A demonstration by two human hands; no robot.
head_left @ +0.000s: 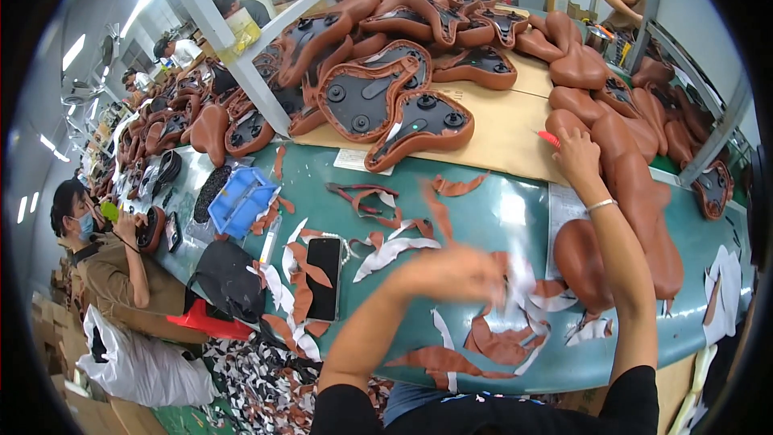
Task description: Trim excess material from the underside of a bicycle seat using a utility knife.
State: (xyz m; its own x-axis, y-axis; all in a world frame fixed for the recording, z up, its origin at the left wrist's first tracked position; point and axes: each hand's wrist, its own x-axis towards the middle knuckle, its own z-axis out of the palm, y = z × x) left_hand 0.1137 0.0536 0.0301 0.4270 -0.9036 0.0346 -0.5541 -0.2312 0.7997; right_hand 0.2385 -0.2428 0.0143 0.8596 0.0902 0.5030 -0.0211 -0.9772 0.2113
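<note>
My right hand point(577, 155) is closed around a small red tool point(550, 138), of which only a short end shows. It is beside the brown bike saddles point(620, 157) stacked on the right. My left hand point(463, 275) is smeared by motion over the table, and its fingers cannot be made out. Next to it is a blurred white patch point(519, 278), perhaps a strip of trimming. Brown and white leather-like offcuts point(503, 338) lie below and around that hand. A single brown saddle point(584, 264) rests between my two arms.
Saddles with black undersides point(366, 101) are heaped on cardboard point(515, 113) at the back. On the green table point(322, 173) lie pliers point(362, 196), a phone point(324, 274), a blue bin point(241, 200) and a black bag point(229, 278). A masked co-worker point(113, 262) sits left, near a metal post point(233, 56).
</note>
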